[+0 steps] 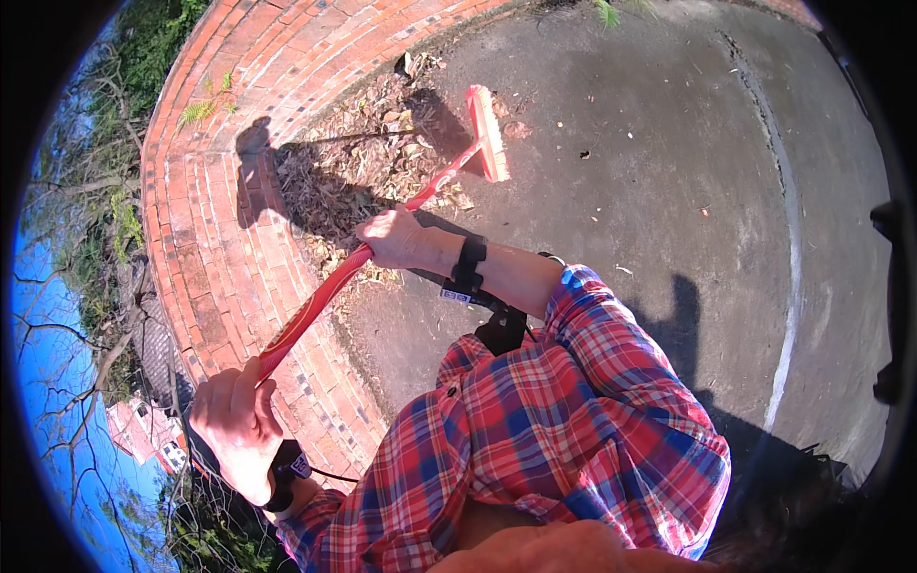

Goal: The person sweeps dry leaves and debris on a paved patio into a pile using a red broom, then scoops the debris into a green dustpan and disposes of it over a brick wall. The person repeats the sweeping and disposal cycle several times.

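Observation:
A broom with a red patterned handle (315, 308) slants up across the view. My left hand (236, 422) is closed around the top end of the handle, over the brick wall. Farther down, my right hand (397, 236) grips the handle near its middle. The red broom head (486, 132), with pale red bristles on its right side, is at the right edge of a heap of dry leaves (372, 143). Whether the bristles touch the ground cannot be told. Both wrists wear black straps with small devices.
A low curved brick wall (208, 251) borders the leaf heap on the left, with small ferns (197, 112) growing on it. Grey concrete paving (645, 179) extends to the right, crossed by a pale filled crack (791, 251). Bare branches and a building lie beyond the wall.

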A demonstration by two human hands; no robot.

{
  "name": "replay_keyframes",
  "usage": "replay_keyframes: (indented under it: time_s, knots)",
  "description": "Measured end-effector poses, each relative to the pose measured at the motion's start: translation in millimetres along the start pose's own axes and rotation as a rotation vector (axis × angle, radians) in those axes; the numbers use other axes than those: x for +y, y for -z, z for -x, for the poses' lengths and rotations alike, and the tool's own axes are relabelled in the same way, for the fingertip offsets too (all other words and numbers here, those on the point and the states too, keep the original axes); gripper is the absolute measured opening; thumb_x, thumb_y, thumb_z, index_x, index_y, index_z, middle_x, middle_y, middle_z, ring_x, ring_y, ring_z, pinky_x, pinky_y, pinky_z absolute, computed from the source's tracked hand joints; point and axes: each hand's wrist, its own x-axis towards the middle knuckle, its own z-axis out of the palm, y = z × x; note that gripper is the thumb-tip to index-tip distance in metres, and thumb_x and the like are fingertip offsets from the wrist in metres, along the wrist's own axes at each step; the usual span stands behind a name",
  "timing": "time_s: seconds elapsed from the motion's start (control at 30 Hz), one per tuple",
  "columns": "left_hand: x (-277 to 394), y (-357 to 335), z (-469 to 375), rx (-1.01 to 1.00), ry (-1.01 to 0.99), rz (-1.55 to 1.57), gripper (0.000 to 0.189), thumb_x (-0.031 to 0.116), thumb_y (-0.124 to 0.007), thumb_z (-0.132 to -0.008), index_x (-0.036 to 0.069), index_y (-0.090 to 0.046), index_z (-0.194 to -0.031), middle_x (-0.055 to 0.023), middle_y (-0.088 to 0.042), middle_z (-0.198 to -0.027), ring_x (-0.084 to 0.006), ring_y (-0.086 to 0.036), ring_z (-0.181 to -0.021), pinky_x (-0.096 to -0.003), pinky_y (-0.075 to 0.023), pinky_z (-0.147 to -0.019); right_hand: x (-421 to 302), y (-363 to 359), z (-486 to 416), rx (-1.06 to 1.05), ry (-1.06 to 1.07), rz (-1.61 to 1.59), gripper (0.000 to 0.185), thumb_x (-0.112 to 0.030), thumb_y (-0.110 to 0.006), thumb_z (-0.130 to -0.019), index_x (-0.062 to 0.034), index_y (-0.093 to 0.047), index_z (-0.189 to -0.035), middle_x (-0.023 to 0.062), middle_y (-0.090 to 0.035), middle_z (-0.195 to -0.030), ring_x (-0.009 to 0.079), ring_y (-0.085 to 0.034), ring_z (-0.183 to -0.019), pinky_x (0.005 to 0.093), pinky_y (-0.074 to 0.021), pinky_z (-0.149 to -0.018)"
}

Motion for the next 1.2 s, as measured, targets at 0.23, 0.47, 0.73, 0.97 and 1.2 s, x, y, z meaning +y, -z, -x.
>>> replay_keyframes:
  time_s: [0.23,0.47,0.73,0.97,1.2]
  knots:
    - [-19.3,-187.3,-49.6,-0.305,0.061,0.569,0.019,0.017,-0.065,-0.076,0.007,-0.061,-0.091,-0.0099,-0.061,-0.076,-0.0284,-0.061,-0.065,-0.0359,-0.0467,-0.055,107.7,34.4,118.9,-0.534,-0.615,0.102,0.022,-0.020,-0.061,-0.071,-0.0026,-0.065,-0.083,0.0165,-0.064,-0.078,0.0318,-0.064,-0.077,0.0433,-0.0492,-0.067]
    - [24.1,-299.0,-99.3,-0.138,-0.282,0.554,0.018,0.021,-0.065,-0.075,0.008,-0.055,-0.081,-0.0078,-0.052,-0.066,-0.0261,-0.058,-0.062,-0.0365,-0.0448,-0.051,197.8,34.0,168.6,-0.611,-1.044,0.303,0.025,-0.018,-0.058,-0.079,-0.0066,-0.062,-0.101,0.0195,-0.059,-0.104,0.0383,-0.054,-0.103,0.0495,-0.0471,-0.079]
    - [-123.2,-146.1,-39.2,-0.137,0.256,0.074,0.014,0.017,-0.065,-0.073,0.006,-0.056,-0.076,-0.0072,-0.052,-0.063,-0.0259,-0.055,-0.055,-0.0356,-0.0421,-0.049,101.2,-105.2,-119.9,-0.320,-0.229,0.050,0.015,-0.019,-0.065,-0.067,-0.0082,-0.062,-0.077,0.0129,-0.063,-0.076,0.0334,-0.062,-0.075,0.0434,-0.0493,-0.062]
    - [-185.8,-92.6,2.4,0.036,0.300,0.317,0.018,0.006,-0.066,-0.071,0.001,-0.061,-0.087,-0.0118,-0.058,-0.066,-0.0256,-0.057,-0.055,-0.0335,-0.0436,-0.050,29.6,-72.3,-163.6,-0.462,-0.074,0.090,0.013,-0.018,-0.063,-0.069,-0.0089,-0.062,-0.078,0.0114,-0.062,-0.074,0.0323,-0.063,-0.074,0.0442,-0.0491,-0.060]
    - [-130.2,-280.5,-101.6,-0.409,-0.068,0.594,0.022,0.030,-0.060,-0.081,0.008,-0.059,-0.085,-0.0121,-0.061,-0.071,-0.0310,-0.061,-0.064,-0.0397,-0.0472,-0.056,159.3,5.2,11.5,-0.538,-0.739,0.251,0.020,-0.015,-0.060,-0.071,-0.0081,-0.062,-0.091,0.0149,-0.063,-0.091,0.0323,-0.060,-0.091,0.0469,-0.0451,-0.071]
